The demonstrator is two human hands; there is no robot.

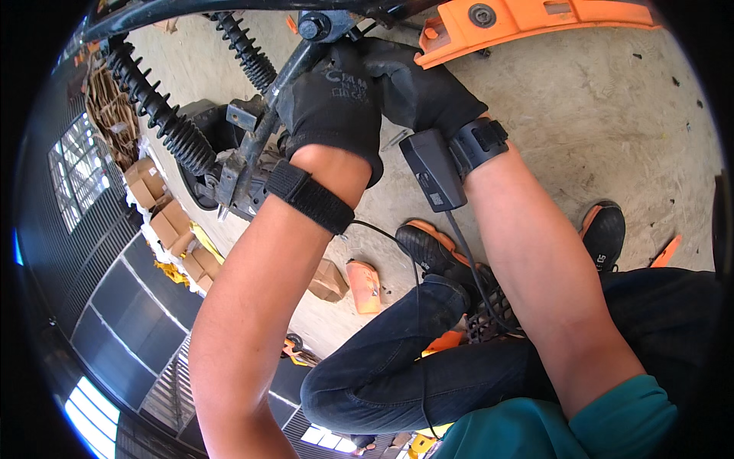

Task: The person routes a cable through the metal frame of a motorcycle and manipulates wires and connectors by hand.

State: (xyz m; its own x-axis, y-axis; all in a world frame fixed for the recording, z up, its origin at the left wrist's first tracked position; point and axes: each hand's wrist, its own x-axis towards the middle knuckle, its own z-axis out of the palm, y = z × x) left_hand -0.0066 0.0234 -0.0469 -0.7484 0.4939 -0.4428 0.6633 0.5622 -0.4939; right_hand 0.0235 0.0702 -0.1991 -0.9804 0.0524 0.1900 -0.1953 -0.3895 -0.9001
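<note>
Both my hands wear black gloves and meet just below a bolted joint [313, 27] on a dark metal vehicle frame. My left hand [330, 96] is curled against the frame's slanting tube [297, 67], its back toward me. Close against it on the right is my right hand [417, 86], fingers bent in toward the left one. The fingertips of both are hidden, and so is whatever they grip. An orange plastic panel [527, 27] with a round fastener sits above my right hand. Two black coil-spring shock absorbers [162, 107] stand to the left of my left hand.
A black box [433, 170] is strapped to my right wrist, its cable running down. Cardboard boxes [170, 226] line the left side. On the concrete floor lie an orange piece [364, 287] and a brown carton [329, 281], near my shoes [430, 246].
</note>
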